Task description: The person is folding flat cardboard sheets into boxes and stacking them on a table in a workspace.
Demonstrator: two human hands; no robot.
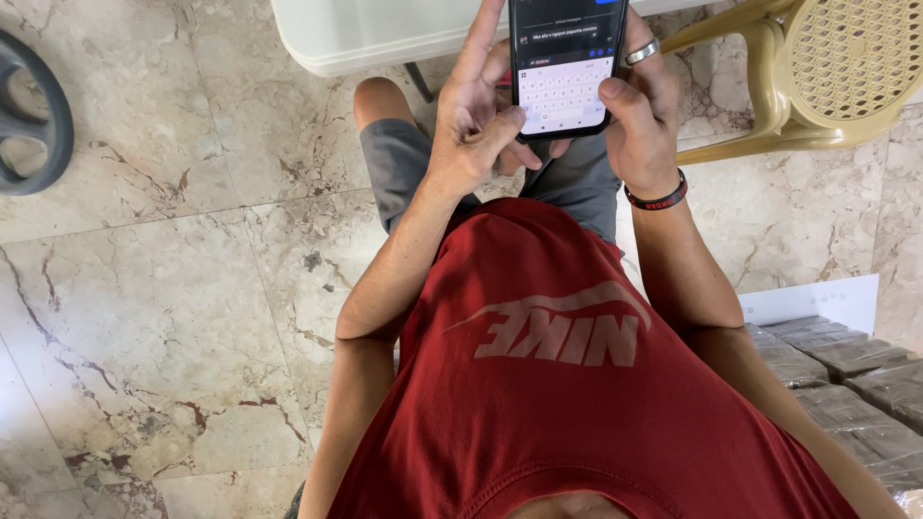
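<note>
veined marble floor [163, 317], white table [365, 34], tan plastic chair [827, 72].

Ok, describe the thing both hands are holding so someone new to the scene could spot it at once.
Start at the white table along the top edge. Just below its rim, over the person's grey shorts, the left hand and right hand grip a black smartphone. Its lit screen with a pale on-screen keyboard is the only glowing thing here.

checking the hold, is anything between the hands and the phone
Nothing visible. The left hand and right hand both touch the phone directly, each thumb resting at a lower edge of its screen.
</note>
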